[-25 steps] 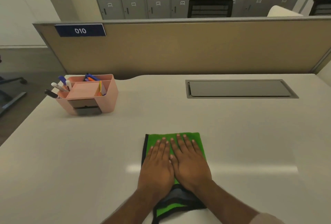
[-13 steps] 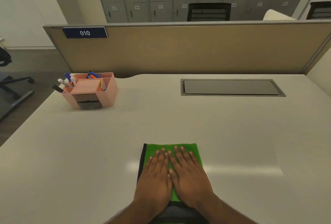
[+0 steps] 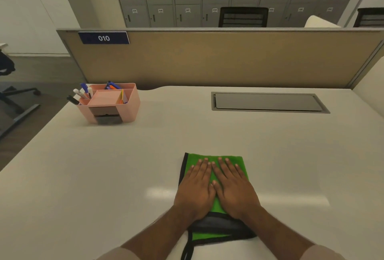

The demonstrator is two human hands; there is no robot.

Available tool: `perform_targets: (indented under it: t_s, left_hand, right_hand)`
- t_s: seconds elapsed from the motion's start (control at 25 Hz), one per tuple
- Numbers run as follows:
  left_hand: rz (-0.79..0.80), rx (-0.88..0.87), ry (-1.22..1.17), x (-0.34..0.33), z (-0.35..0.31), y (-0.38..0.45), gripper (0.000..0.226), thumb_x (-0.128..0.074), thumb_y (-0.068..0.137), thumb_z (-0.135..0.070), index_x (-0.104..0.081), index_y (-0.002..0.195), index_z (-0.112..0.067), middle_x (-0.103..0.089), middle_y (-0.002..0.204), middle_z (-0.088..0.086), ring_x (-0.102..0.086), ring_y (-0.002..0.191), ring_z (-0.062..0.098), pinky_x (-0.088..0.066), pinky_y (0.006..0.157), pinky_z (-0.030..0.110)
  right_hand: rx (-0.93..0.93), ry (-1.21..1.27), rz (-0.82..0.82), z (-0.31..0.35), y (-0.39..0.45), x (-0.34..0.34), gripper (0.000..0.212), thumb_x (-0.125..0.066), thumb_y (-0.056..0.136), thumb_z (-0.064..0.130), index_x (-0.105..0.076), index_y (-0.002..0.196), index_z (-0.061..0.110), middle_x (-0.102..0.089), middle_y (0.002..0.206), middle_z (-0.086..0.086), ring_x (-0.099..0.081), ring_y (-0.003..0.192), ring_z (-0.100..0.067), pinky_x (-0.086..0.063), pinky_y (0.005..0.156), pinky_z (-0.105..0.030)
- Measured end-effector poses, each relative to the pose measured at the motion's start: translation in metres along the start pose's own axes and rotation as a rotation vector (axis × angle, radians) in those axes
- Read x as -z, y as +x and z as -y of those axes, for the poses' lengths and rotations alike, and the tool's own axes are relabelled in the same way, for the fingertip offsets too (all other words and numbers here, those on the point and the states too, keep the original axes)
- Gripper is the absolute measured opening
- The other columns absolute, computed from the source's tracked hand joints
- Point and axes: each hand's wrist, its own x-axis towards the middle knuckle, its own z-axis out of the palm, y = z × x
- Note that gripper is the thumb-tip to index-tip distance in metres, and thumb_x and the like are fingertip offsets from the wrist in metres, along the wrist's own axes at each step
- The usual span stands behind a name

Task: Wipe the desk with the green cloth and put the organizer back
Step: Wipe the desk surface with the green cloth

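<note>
A green cloth [image 3: 216, 161] with black edging lies folded on the white desk [image 3: 99, 176], near the front edge at the middle. My left hand [image 3: 196, 189] and my right hand [image 3: 234, 189] lie flat on it side by side, palms down, fingers stretched forward, pressing it onto the desk. A black loop of the cloth hangs off toward me. The pink organizer [image 3: 129, 107] stands at the far left of the desk, well away from my hands, with pens and markers in its compartments.
A grey cable hatch [image 3: 268, 103] is set flush into the desk at the back right. A tan partition [image 3: 207, 62] labelled 010 closes off the back. An office chair base [image 3: 18, 97] stands on the floor to the left.
Both hands slid the cloth toward me, then pushed it forward again, back to about where it began. The organizer has not moved.
</note>
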Motion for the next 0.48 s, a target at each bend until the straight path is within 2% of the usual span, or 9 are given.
perform_targets:
  t_s: [0.24,0.36,0.4,0.48]
  left_hand:
    - [0.023,-0.044,-0.033,0.003,0.009,0.012,0.061,-0.014,0.097,-0.039,-0.013,0.152,-0.011,-0.011,0.161,0.006,-0.003,0.148,0.015,0.009,0.118,0.040]
    - [-0.007,-0.051,-0.006,0.006,0.011,0.009,0.059,-0.023,0.097,-0.039,-0.026,0.149,-0.011,-0.025,0.158,0.006,-0.016,0.146,0.016,-0.003,0.118,0.045]
    - [-0.030,-0.058,0.007,0.008,0.013,0.007,0.059,-0.025,0.097,-0.041,-0.030,0.148,-0.011,-0.029,0.157,0.005,-0.020,0.146,0.016,-0.008,0.118,0.045]
    - [-0.030,-0.041,-0.061,0.015,0.027,0.006,0.067,-0.021,0.095,-0.050,-0.021,0.151,-0.014,-0.016,0.160,0.002,-0.008,0.147,0.014,0.001,0.119,0.043]
  right_hand:
    - [-0.068,0.004,0.011,0.008,0.007,0.002,0.057,-0.014,0.100,0.045,-0.001,0.153,0.027,-0.001,0.163,0.003,0.007,0.149,-0.013,0.010,0.120,-0.033]
    - [-0.072,-0.004,0.070,0.005,0.011,0.006,0.060,-0.014,0.099,0.049,0.000,0.153,0.027,0.001,0.163,0.003,0.012,0.148,-0.011,0.011,0.119,-0.033]
    - [-0.072,0.000,0.084,0.003,0.015,0.010,0.062,-0.015,0.098,0.052,-0.003,0.153,0.027,0.000,0.163,0.004,0.013,0.147,-0.011,0.011,0.119,-0.033]
    - [-0.087,0.036,0.045,0.004,0.028,0.021,0.067,-0.019,0.095,0.060,-0.013,0.153,0.027,-0.006,0.163,0.006,0.010,0.148,-0.010,0.010,0.118,-0.032]
